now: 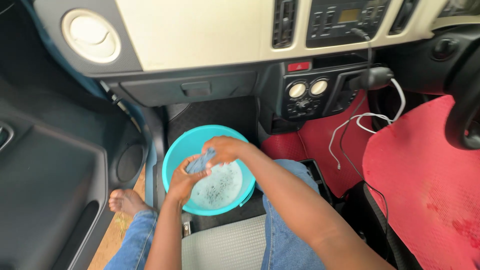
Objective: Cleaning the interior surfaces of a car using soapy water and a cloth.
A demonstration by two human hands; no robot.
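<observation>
A teal bucket stands on the black floor mat of a car's passenger footwell, holding foamy, speckled water. Over the bucket, both hands grip a wet blue-grey cloth. My left hand clutches its lower end, and my right hand clamps its upper end. The cloth looks bunched and twisted between them. Much of the cloth is hidden inside my fists.
The beige dashboard with a closed glovebox lies ahead. The centre console with round knobs and a white cable sit to the right, beside a red seat cover. The open door panel is left; a bare foot rests outside.
</observation>
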